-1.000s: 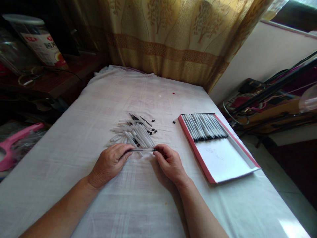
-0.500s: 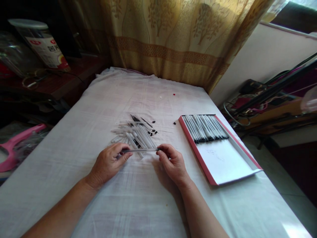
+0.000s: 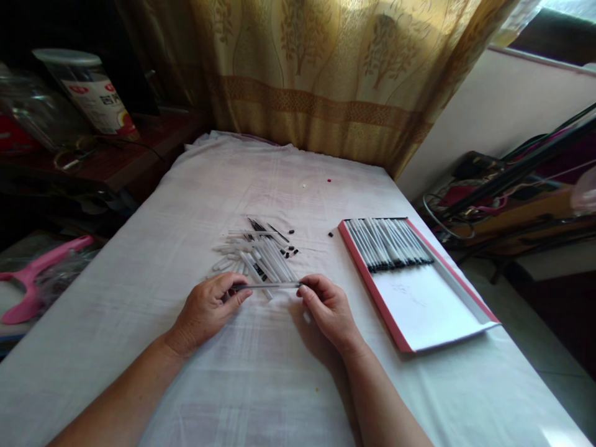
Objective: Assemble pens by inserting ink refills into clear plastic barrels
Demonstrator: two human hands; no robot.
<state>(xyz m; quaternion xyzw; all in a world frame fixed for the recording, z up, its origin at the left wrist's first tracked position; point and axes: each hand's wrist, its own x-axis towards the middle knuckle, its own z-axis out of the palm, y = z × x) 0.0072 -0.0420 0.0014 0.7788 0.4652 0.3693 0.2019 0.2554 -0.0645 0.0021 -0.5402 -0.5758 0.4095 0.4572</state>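
A thin pen (image 3: pixel 270 285) lies level between my two hands, just above the white cloth (image 3: pixel 261 385). My left hand (image 3: pixel 207 310) pinches its left end with fingers closed. My right hand (image 3: pixel 328 308) pinches its right end, also closed. Directly behind the pen sits a loose pile of clear pen barrels and dark refills (image 3: pixel 256 251), with small black caps (image 3: pixel 291 250) scattered at its right side. To the right lies a flat red-edged box (image 3: pixel 419 304) with a row of finished pens (image 3: pixel 388 243) in its far half.
A gold patterned curtain (image 3: pixel 326 74) hangs behind the table. A dark shelf with a labelled plastic jar (image 3: pixel 93 93) stands at the left, a pink tool (image 3: pixel 32 279) below it. Cables and rods (image 3: pixel 512 180) clutter the right side. One black cap (image 3: pixel 330 234) lies alone near the box.
The hands have drawn slightly apart along the pen, and the right hand has shifted a little right. The view has tilted a bit; pile and box stay put.
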